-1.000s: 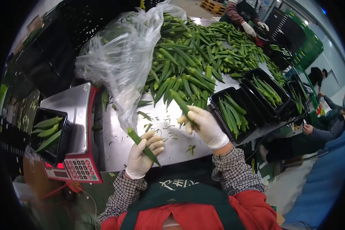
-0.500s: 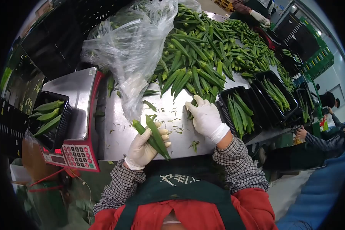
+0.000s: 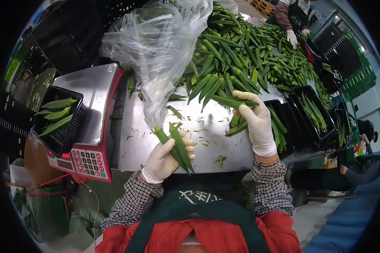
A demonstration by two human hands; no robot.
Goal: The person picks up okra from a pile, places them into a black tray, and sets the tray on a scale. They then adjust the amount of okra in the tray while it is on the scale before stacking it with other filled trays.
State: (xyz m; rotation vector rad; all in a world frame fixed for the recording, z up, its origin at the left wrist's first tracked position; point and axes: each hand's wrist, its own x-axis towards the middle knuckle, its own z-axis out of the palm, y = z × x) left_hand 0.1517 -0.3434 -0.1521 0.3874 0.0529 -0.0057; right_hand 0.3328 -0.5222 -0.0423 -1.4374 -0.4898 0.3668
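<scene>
- While two okra pods are held side by side in the left hand, just below the centre of the frame, a single pod is gripped by the right hand, right of centre.
- The left hand is turned with its fingers up and curled loosely round the pair, which is pressed by the thumb; the pods are slanted from upper left to lower right.
- The right hand is closed narrowly, its pod being pinched between thumb and forefinger; whether the pod's far end touches the pile cannot be told.
- Both hands are covered by white gloves, and checked sleeves are worn below them.
- A large okra pile is spread over the metal worktop, from the centre to the upper right, with a clear plastic bag draped at its left.
- Small green scraps are scattered near the hands.
- At the left, a red-edged scale is topped by a black tray, in which pods are laid.
- At the right, more black trays are lined up, several filled with okra.
- In the upper right, a co-worker's gloved hand is seen over the pile.
</scene>
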